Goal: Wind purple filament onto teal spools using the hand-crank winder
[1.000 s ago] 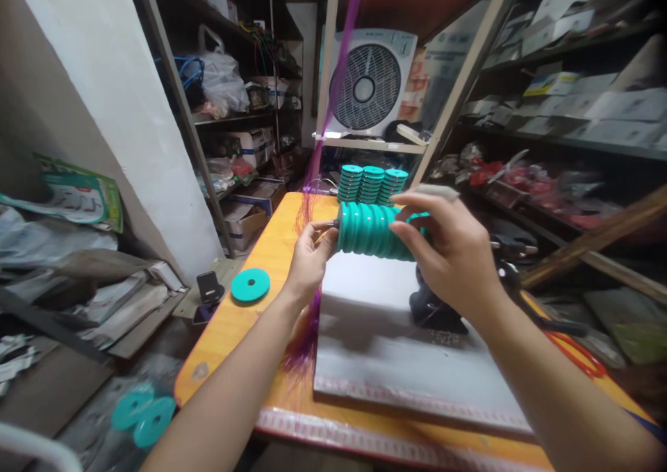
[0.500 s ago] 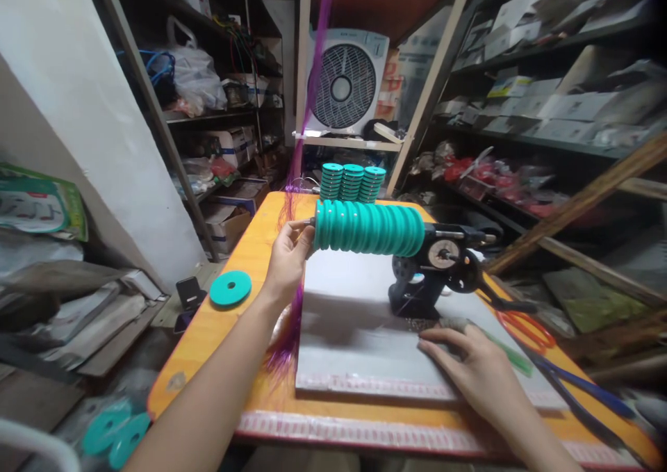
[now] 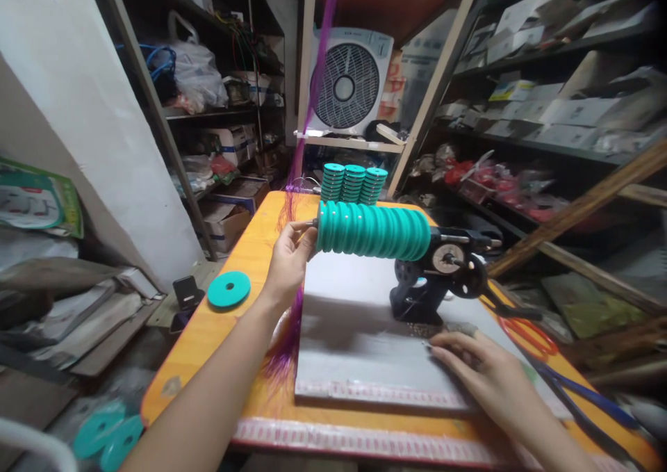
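Note:
A row of teal discs (image 3: 372, 230) sits side by side on the shaft of a black hand-crank winding machine (image 3: 422, 298). My left hand (image 3: 292, 253) is closed on the shaft end (image 3: 314, 222) that sticks out left of the discs. Low over the white board (image 3: 354, 361), my right hand (image 3: 482, 364) has its thumb and fingers pinched together at a tiny pale piece I cannot make out. Just beyond those fingertips lies a scatter of small bits (image 3: 420, 329). Purple threads (image 3: 292, 347) hang down past the board's left edge.
One loose teal disc (image 3: 229, 289) lies on the orange table (image 3: 208, 354). Stacked teal discs (image 3: 354, 183) stand at the back. Red-handled scissors (image 3: 534, 336) and a blue-handled tool (image 3: 599, 399) lie right. A box fan (image 3: 344, 83) stands behind; loaded shelves flank both sides.
My right hand has shifted slightly right and back toward me from the small bits, its fingertips now pinched. My left hand stays at the shaft end. The view has moved slightly.

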The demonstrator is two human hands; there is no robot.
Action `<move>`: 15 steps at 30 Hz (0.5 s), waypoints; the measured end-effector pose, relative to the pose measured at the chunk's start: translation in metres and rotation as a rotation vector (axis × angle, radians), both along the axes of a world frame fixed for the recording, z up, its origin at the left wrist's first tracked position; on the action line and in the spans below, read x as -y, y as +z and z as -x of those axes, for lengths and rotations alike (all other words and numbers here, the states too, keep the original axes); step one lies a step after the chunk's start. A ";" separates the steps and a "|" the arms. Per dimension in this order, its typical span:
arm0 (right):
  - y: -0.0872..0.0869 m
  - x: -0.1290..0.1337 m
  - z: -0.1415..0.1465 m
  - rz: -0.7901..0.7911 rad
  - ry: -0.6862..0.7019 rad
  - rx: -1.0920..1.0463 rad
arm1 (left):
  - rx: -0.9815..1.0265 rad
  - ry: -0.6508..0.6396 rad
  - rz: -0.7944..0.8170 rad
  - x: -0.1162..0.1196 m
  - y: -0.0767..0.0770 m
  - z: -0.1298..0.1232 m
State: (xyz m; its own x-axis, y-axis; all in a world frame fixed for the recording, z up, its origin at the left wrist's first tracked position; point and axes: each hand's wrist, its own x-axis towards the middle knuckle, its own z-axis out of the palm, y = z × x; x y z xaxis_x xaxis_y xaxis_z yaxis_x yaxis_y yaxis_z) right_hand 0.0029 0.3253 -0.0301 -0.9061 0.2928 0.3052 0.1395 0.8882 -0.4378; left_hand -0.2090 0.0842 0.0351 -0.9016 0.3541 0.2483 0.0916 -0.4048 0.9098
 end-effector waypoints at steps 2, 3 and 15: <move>0.001 0.002 0.002 -0.003 -0.008 0.012 | 0.005 0.004 -0.009 0.000 0.000 0.000; 0.001 0.003 0.004 -0.006 -0.016 0.011 | 0.007 0.004 -0.014 0.000 -0.001 0.000; 0.052 0.042 0.023 -0.149 0.257 -0.349 | 0.027 -0.004 -0.004 0.000 0.001 0.000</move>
